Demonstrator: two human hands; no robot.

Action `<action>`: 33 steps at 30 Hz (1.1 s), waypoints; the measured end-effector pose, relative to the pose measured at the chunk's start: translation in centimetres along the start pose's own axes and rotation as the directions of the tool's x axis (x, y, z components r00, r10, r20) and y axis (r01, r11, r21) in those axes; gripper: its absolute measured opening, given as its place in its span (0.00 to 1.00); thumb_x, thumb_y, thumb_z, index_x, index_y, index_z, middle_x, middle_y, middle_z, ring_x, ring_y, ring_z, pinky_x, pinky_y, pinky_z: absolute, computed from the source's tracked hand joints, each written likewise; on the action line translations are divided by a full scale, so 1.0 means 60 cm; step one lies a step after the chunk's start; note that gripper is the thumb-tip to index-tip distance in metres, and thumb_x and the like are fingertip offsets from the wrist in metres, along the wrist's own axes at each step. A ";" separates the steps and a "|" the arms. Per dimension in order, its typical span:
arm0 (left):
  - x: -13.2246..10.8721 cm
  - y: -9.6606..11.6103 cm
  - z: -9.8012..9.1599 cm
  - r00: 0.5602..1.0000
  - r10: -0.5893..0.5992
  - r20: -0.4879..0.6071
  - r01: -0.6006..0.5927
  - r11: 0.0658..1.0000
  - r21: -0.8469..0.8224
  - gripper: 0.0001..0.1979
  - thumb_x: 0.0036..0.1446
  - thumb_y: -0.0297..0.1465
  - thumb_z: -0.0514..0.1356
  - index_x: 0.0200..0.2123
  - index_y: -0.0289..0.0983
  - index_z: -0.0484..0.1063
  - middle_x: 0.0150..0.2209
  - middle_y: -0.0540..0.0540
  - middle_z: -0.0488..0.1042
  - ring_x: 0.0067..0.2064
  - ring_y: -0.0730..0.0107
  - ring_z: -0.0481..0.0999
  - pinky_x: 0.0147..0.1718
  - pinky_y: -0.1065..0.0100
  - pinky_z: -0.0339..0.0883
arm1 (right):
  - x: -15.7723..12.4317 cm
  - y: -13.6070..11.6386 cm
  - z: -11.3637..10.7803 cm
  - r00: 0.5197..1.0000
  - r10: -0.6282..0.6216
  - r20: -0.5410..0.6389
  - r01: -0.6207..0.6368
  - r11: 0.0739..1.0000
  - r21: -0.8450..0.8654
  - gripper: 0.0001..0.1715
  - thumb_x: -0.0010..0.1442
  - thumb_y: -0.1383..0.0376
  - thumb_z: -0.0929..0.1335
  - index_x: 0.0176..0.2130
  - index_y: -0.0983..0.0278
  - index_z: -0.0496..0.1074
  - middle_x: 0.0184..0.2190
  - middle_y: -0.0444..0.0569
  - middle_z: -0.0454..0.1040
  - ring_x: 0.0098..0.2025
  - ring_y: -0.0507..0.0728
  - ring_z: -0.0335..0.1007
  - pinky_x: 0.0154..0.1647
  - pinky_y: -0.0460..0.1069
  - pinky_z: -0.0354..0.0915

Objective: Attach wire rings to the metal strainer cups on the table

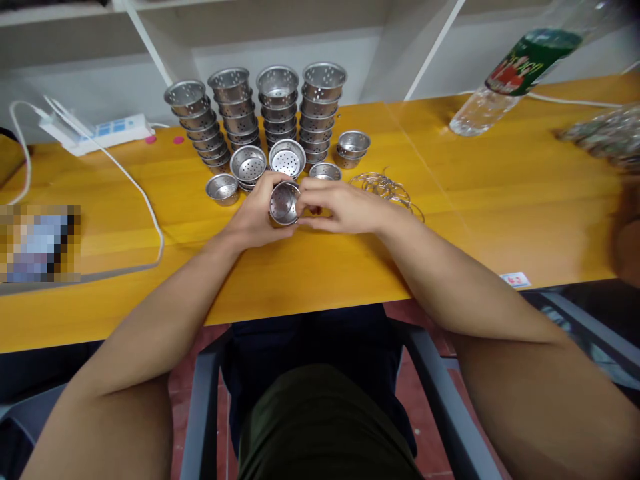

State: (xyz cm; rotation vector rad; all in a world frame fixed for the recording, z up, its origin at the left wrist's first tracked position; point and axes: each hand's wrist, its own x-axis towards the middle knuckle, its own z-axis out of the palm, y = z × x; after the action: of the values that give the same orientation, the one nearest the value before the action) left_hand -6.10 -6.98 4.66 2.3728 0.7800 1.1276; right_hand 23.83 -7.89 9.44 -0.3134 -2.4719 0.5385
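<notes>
My left hand (257,217) is wrapped round a small perforated metal strainer cup (284,203), tipped on its side just above the yellow table (450,200). My right hand (340,208) is closed, its fingertips pinched at the cup's right rim; whatever it pinches is hidden. Behind the hands stand tall stacks of the same metal cups (277,107), with several loose cups (247,163) in front of them. A heap of thin wire rings (385,187) lies just right of my right hand.
A white power strip (100,131) and its cable (150,213) lie at the left. A plastic water bottle (505,80) lies at the back right. Something blurred (605,133) sits at the far right edge. White shelving rises behind the table.
</notes>
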 end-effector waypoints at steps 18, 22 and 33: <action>0.002 -0.027 0.014 0.997 0.056 -0.052 -0.056 0.998 0.017 0.50 0.72 0.69 0.79 0.80 0.51 0.66 0.75 0.36 0.77 0.80 0.32 0.79 0.84 0.25 0.76 | 0.000 0.023 0.021 0.989 -0.028 -0.143 0.024 0.999 -0.033 0.07 0.89 0.59 0.73 0.54 0.58 0.76 0.52 0.53 0.79 0.49 0.62 0.78 0.55 0.58 0.79; 0.000 -0.028 0.014 0.995 0.074 -0.060 -0.073 0.997 0.018 0.50 0.71 0.70 0.79 0.79 0.53 0.66 0.75 0.37 0.78 0.80 0.33 0.80 0.83 0.26 0.78 | 0.000 0.022 0.020 0.990 -0.024 -0.137 0.021 1.000 -0.021 0.06 0.89 0.59 0.72 0.53 0.57 0.76 0.52 0.53 0.79 0.49 0.63 0.78 0.56 0.58 0.79; 0.003 -0.018 0.006 0.999 0.018 -0.041 -0.018 1.000 0.007 0.51 0.66 0.64 0.86 0.79 0.53 0.69 0.77 0.36 0.78 0.82 0.29 0.80 0.86 0.25 0.75 | 0.000 0.020 0.019 0.990 -0.024 -0.136 0.024 1.000 0.000 0.12 0.91 0.54 0.72 0.53 0.57 0.78 0.52 0.53 0.80 0.50 0.63 0.80 0.57 0.59 0.80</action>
State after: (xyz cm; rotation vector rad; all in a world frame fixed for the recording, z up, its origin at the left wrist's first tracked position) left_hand -6.05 -6.11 3.93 2.3737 0.7786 1.1866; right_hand 23.30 -7.18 8.04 -0.3086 -2.3401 0.4926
